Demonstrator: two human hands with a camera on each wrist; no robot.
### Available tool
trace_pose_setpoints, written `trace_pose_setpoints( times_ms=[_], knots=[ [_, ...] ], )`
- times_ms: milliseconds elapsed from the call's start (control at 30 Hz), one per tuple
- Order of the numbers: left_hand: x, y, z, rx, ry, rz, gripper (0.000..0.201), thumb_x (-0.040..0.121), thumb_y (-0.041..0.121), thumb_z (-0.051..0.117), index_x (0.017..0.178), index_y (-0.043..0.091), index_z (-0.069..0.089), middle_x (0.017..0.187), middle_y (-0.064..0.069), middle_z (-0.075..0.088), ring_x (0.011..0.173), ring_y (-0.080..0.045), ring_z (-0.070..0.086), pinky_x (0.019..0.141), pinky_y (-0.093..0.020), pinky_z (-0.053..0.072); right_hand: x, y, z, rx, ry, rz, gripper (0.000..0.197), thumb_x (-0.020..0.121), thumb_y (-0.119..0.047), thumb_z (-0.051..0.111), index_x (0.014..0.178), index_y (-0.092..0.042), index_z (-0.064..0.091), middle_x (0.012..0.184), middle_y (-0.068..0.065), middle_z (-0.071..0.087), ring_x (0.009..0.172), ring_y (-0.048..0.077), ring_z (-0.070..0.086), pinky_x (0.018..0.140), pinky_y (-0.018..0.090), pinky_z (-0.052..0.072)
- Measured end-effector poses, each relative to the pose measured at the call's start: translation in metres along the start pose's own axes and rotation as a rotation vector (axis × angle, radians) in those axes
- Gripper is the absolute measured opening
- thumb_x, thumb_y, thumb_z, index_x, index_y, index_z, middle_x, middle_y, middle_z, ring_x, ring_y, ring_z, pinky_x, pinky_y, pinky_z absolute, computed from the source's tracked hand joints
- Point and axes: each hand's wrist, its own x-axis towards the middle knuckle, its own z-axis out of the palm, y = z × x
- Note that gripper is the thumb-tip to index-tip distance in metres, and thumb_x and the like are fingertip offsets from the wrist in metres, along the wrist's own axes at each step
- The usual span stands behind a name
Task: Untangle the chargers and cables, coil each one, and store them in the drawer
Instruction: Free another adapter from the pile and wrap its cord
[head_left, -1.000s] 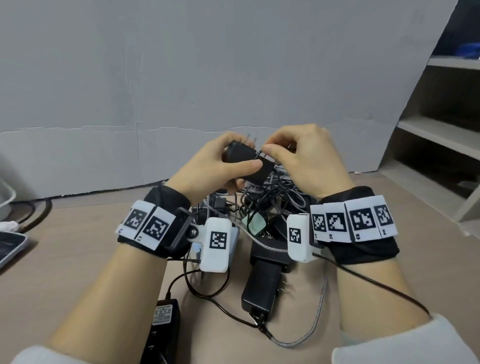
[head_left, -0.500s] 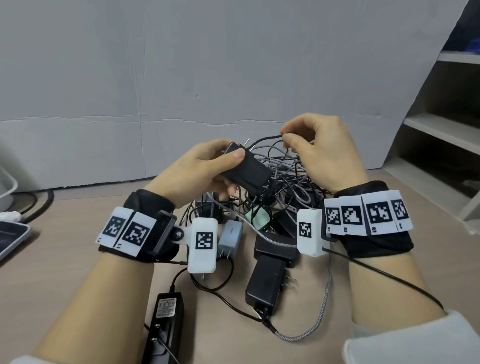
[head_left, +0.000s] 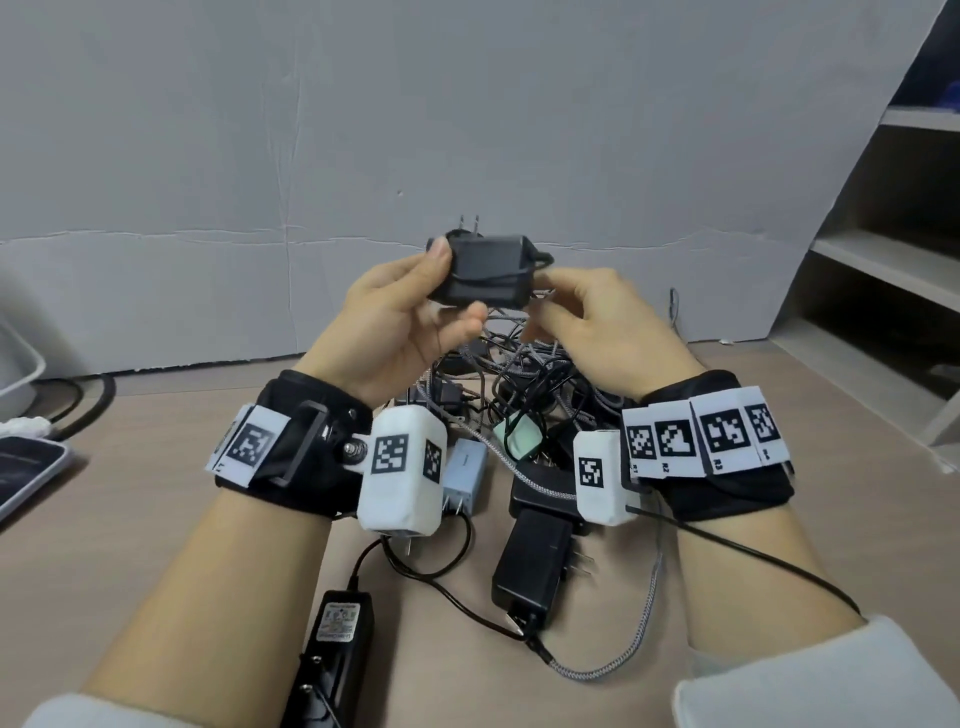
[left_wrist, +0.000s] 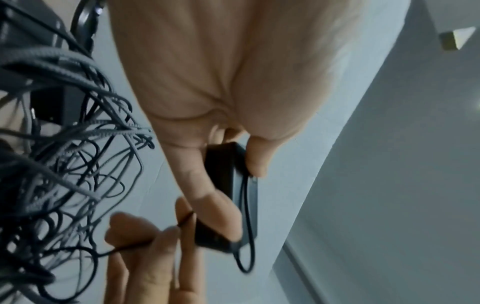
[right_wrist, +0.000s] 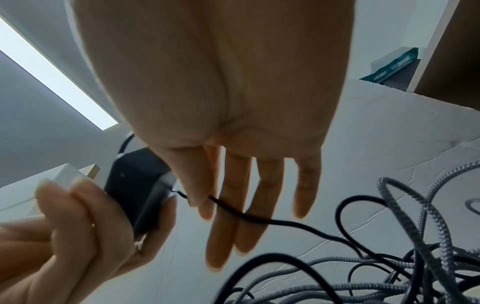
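The tangle of cables (head_left: 519, 384) lies on the table (head_left: 130, 519) at six o'clock from both hands, so a freed strand can be pulled clear. The left hand (head_left: 395, 322) clamps thumb and fingers around the black charger (head_left: 485, 270), anchoring it. At three o'clock, the right hand (head_left: 597, 322) seemingly pinches its thin cord (right_wrist: 259, 219), other fingers straight, to wrap it.

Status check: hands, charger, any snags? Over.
Left hand grips black charger. Right hand pinches its thin cable. Cable trails into tangled pile; drawer not seen.
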Motion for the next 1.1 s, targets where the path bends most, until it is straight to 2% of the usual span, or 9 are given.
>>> trace_pose_setpoints(
  times_ms=[67,233,333,533,633,767,867,967,1100],
  knots=[
    [0.002,0.004,-0.002,-0.185,0.056,0.029,0.042,0.106,0.025,0.046,0.132,-0.008,0.052,0.121,-0.025,0.060,0.069,-0.017,0.066,0.065,-0.020,0.058,0.000,0.002,-0.001,-0.071,-0.021,0.037,0.025,0.104,-0.027,0.050,0.117,-0.029,0.071,0.084,-0.007,0.074,0.072,0.000,0.062,0.071,0.026,0.047],
    [0.007,0.011,-0.009,-0.631,0.129,0.057,0.034,0.106,0.021,0.049,0.128,-0.004,0.055,0.119,-0.026,0.065,0.070,-0.027,0.069,0.063,-0.027,0.059,0.002,0.010,-0.002,-0.166,0.133,0.081,0.025,0.103,-0.028,0.050,0.112,-0.026,0.073,0.077,-0.013,0.065,0.097,0.025,0.063,0.093,0.037,0.046],
    [0.009,0.008,-0.008,-0.691,0.190,0.068,0.036,0.105,0.022,0.050,0.130,-0.005,0.054,0.115,-0.025,0.065,0.066,-0.028,0.068,0.059,-0.029,0.059,0.002,0.001,-0.002,-0.141,0.350,0.036,0.019,0.101,-0.022,0.054,0.106,-0.020,0.072,0.068,-0.014,0.054,0.080,0.017,0.054,0.068,0.017,0.033],
    [0.008,0.001,0.002,-0.214,0.326,0.118,0.035,0.106,0.028,0.047,0.111,-0.004,0.060,0.094,-0.015,0.067,0.062,-0.017,0.063,0.058,-0.023,0.056,-0.004,-0.019,0.008,-0.244,-0.013,-0.018,0.018,0.097,-0.020,0.056,0.095,-0.023,0.073,0.067,-0.015,0.054,0.078,0.013,0.051,0.071,0.025,0.039],
    [0.006,-0.005,0.000,0.066,0.358,0.125,0.043,0.107,0.032,0.047,0.121,-0.008,0.054,0.082,-0.008,0.065,0.053,-0.014,0.054,0.048,-0.023,0.048,-0.008,-0.026,0.008,-0.199,-0.118,-0.067,0.017,0.097,-0.024,0.060,0.084,-0.029,0.070,0.060,-0.017,0.054,0.065,-0.002,0.050,0.059,0.012,0.032],
    [0.003,-0.006,-0.001,0.367,0.313,0.106,0.039,0.105,0.038,0.050,0.123,0.003,0.049,0.104,-0.010,0.068,0.044,-0.011,0.045,0.043,-0.021,0.040,-0.008,-0.029,0.006,-0.077,-0.097,-0.122,0.018,0.097,-0.026,0.063,0.082,-0.033,0.068,0.071,-0.016,0.065,0.072,0.000,0.059,0.069,0.021,0.043],
    [0.001,-0.006,-0.005,0.600,0.237,0.081,0.037,0.103,0.038,0.053,0.125,0.008,0.051,0.098,-0.008,0.065,0.049,-0.012,0.051,0.045,-0.024,0.042,-0.009,-0.028,0.003,-0.003,-0.012,-0.153,0.013,0.096,-0.027,0.065,0.086,-0.032,0.071,0.080,-0.014,0.071,0.081,0.005,0.064,0.079,0.027,0.049],
    [-0.001,-0.006,-0.008,0.724,0.135,0.065,0.028,0.103,0.037,0.053,0.117,0.013,0.053,0.085,0.003,0.071,0.064,-0.012,0.058,0.058,-0.027,0.047,-0.009,-0.027,-0.002,0.060,0.050,-0.154,0.007,0.093,-0.024,0.068,0.089,-0.025,0.073,0.079,-0.009,0.071,0.078,0.009,0.066,0.077,0.031,0.052],
    [-0.003,-0.006,-0.008,0.767,0.014,0.034,0.029,0.103,0.032,0.053,0.122,0.010,0.053,0.098,-0.002,0.075,0.086,-0.017,0.071,0.079,-0.033,0.057,-0.011,-0.025,-0.010,0.097,0.063,-0.148,0.010,0.093,-0.017,0.068,0.099,-0.024,0.073,0.083,-0.005,0.070,0.083,0.012,0.066,0.078,0.029,0.054]
  ],
)
